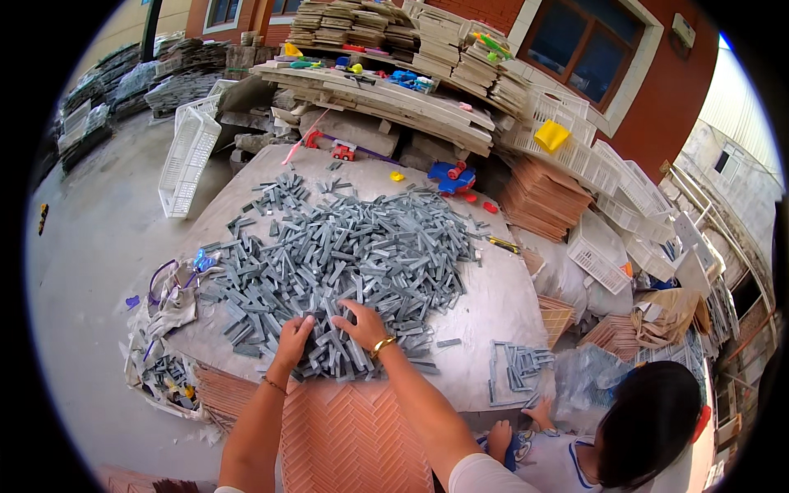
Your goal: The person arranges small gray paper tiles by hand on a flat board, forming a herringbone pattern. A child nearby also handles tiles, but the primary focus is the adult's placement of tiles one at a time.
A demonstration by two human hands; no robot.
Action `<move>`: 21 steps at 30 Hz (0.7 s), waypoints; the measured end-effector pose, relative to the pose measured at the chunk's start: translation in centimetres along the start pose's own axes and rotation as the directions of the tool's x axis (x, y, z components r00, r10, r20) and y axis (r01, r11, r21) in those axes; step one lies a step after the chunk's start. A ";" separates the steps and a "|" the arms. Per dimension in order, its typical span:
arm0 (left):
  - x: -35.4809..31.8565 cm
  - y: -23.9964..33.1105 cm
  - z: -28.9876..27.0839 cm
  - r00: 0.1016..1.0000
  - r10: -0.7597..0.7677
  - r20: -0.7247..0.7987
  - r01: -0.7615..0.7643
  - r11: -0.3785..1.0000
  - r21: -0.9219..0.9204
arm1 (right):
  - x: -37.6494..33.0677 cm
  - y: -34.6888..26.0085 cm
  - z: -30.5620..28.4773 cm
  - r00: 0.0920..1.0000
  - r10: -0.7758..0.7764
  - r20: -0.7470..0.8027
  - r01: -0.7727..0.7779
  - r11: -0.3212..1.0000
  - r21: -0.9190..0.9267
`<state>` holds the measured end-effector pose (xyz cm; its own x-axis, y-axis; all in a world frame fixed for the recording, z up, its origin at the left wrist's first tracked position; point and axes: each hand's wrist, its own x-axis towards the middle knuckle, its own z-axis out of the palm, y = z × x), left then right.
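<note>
Strips (pixel 386 246) heaped on the bench (pixel 493 316), with your left hand (pixel 293 339) and right hand (pixel 362 327) at the near edge of the heap.
Your hands reach in side by side, a little apart, both touching the grey strips; your left fingers look curled and your right ones bent over the heap, but you cannot tell from here whether either grips a strip. Between your forearms, just below the heap, lies a herringbone panel (pixel 353 440), terracotta in colour. To your right, another person's hand (pixel 540 413) is near a smaller group of strips (some set end to end in a line). Beyond the heap sit a blue toy (pixel 451 176) and a red truck (pixel 343 153).
</note>
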<state>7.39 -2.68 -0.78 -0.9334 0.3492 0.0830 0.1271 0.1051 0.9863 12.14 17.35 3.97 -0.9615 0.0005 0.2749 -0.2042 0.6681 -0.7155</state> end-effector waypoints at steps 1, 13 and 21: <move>-1.2 0.9 0.7 0.999 -0.037 0.002 0.037 0.997 -0.065 | -0.9 -0.1 -0.4 0.999 0.027 0.023 -0.028 0.999 0.019; -14.4 2.3 5.8 0.985 0.148 -0.089 -0.167 0.950 -0.262 | -13.5 -5.4 1.1 0.995 0.022 -0.093 -0.009 0.991 0.134; -23.3 5.3 3.4 0.941 0.310 0.139 -0.288 0.945 -0.155 | -22.3 -11.0 1.5 0.956 -0.122 -0.266 0.123 0.992 -0.013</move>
<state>30.91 -7.11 1.98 -0.7917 0.4906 0.3640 0.3370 -0.1462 0.9301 35.57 8.92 4.76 -0.8454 0.1170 0.5211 -0.3186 0.6726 -0.6679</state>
